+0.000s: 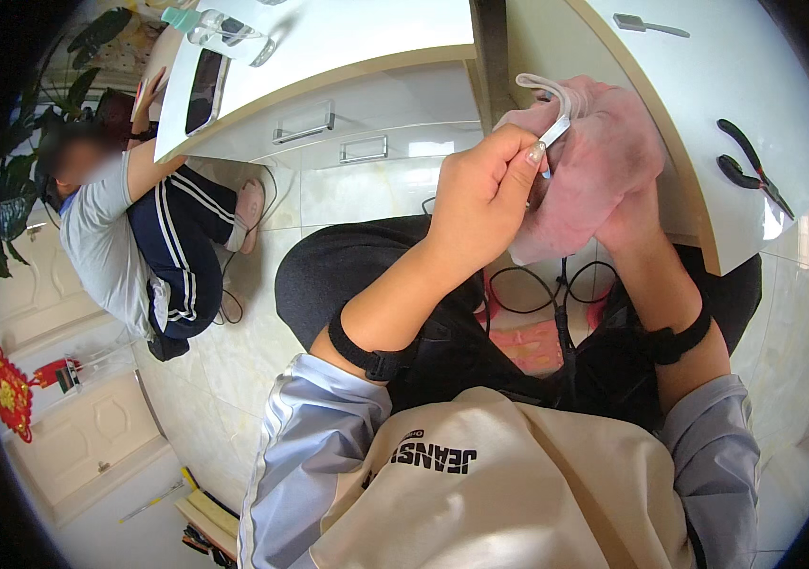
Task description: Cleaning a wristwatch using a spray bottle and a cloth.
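Between the thumb and fingers of my left hand is a slim, whitish, shiny piece that I cannot identify. Its upper end meets a pale looped band at the edge of a crumpled pink cloth. Small blue bits show beside my left fingertips. The cloth is bunched over my right hand, which holds it up from the right side; the fingers are mostly hidden by the fabric. Both hands are raised above my lap, between two white tabletops.
Black-handled pliers and a small grey-handled brush lie on the right tabletop. A spray bottle and a phone rest on the left one, above drawers. Another person sits far left. Black cables hang below my hands.
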`<state>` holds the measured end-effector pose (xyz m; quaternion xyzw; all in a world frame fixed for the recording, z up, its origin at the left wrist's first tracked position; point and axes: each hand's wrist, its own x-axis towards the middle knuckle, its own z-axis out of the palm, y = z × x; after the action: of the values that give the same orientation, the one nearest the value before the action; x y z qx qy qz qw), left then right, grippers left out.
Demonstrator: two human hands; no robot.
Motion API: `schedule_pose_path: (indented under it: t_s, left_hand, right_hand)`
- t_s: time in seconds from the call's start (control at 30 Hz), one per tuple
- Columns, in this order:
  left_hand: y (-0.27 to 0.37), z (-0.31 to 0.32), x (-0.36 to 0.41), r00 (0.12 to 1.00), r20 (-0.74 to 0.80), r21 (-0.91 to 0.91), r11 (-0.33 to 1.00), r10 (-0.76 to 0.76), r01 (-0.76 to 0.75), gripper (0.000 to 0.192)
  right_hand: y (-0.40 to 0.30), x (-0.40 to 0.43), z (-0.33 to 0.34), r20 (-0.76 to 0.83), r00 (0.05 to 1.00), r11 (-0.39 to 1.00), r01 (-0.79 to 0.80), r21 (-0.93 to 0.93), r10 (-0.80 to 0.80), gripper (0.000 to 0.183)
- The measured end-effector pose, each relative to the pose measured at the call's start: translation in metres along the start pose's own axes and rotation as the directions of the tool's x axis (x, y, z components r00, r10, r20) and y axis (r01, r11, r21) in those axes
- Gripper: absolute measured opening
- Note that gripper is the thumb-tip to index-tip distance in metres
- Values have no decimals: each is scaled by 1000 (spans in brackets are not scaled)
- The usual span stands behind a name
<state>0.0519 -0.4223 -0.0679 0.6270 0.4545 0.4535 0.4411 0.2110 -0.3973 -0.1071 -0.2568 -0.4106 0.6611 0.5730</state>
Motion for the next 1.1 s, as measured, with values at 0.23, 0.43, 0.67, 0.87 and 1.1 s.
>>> schedule_pose_path:
  t_s: [0.23, 0.43, 0.67, 0.87, 1.1]
  left_hand:
    - [2, -4, 2, 997, -25, 154, 986, 73, -68, 11]
    - [3, 8, -2, 995, 90, 498, 863, 43, -82, 8]
    - [-2, 12, -2, 994, 84, 476, 874, 65, -97, 9]
    - [-15, 8, -1, 998, 60, 272, 962, -18, 1, 12]
    - [2, 2, 6, 976, 219, 199, 980, -25, -19, 17]
  right_hand:
    - [-20, 5, 32, -148, 981, 977, -99, 191, 128, 20]
    - [-21, 8, 32, 117, 964, 765, 259, -590, -237, 24]
    - [0, -4, 21, 7, 974, 962, -223, 156, 224, 28]
    - [7, -17, 7, -226, 963, 895, -229, -384, 149, 39]
    - [32, -10, -74, -58, 960, 948, -261, 180, 275, 37]
